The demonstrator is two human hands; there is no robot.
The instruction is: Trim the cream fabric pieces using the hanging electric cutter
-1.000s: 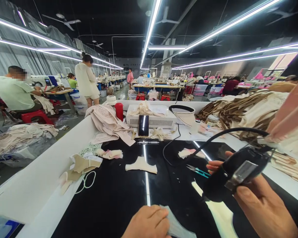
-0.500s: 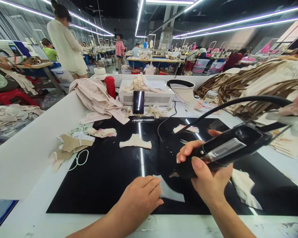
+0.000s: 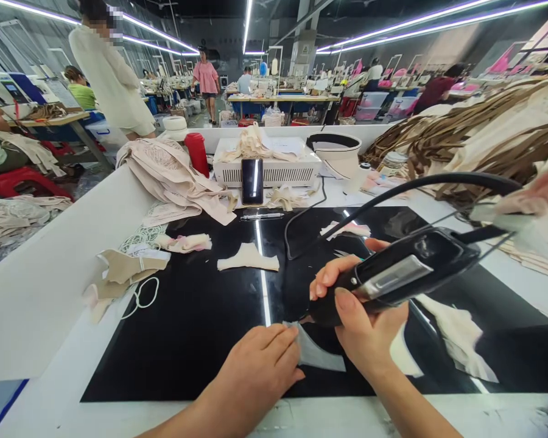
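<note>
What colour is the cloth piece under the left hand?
The cloth piece is pale grey, in the head view.

The mat (image 3: 187, 340), the handheld tool (image 3: 442, 258) and the cable (image 3: 420, 179) are coloured black, and the tool is marked by a silvery plate (image 3: 399, 277). Translucent pale grey is shown by the nearest cut piece (image 3: 322, 354), plain cream by the winged cutout (image 3: 248, 258). The small scrap (image 3: 187, 243) is blotched pink on cream. Tan is seen on the layered offcuts (image 3: 130, 266), pale green on the cord heap (image 3: 141, 237), solid red on the cylinder (image 3: 196, 155). The white box (image 3: 296, 173) is striped with dark slots. The strip pile (image 3: 466, 140) is streaked brown and cream.
</note>
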